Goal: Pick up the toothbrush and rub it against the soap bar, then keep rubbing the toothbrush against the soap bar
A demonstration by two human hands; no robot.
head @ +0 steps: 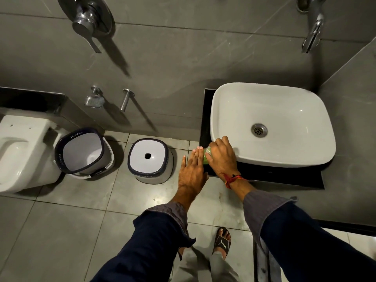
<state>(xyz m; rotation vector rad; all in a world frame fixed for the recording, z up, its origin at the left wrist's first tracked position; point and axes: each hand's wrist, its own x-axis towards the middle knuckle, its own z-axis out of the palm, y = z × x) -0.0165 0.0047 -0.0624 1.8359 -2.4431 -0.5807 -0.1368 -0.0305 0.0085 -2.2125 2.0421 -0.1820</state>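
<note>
A green sponge (pixel 206 157) was gripped by the right hand (pixel 222 157), fingers curled round it, on the black counter (pixel 264 177) at its front-left corner, just beside the white basin (pixel 272 125); most of the sponge was hidden under that hand. The left hand (pixel 192 169) was held flat w/ fingers straight and close together, fingertips touching the sponge's left side, palm down over the counter edge. A red thread (pixel 232 180) was seen tied round the right wrist. Around: 1 basin w/ 1 metal drain (pixel 259 130), set on the counter; 1 wall spout (pixel 312 35) above it, top right. On the floor to the left of the hands, 2 dark-rimmed plastic items were counted: 1 upright bucket (pixel 84 152) marked JOYO and, nearer the hands, 1 stool (pixel 150 157) w/ a small hole in its top. 1 white toilet (pixel 22 151) was seen at far left, next to the bucket. On the grey tiled wall: 1 mixer lever (pixel 86 23), 1 soap dish (pixel 94 100), 1 chrome peg (pixel 125 99). 1 black slipper (pixel 222 242) was visible below, between the 2 dark sleeves. Nothing stood between the hands and the sponge.
</note>
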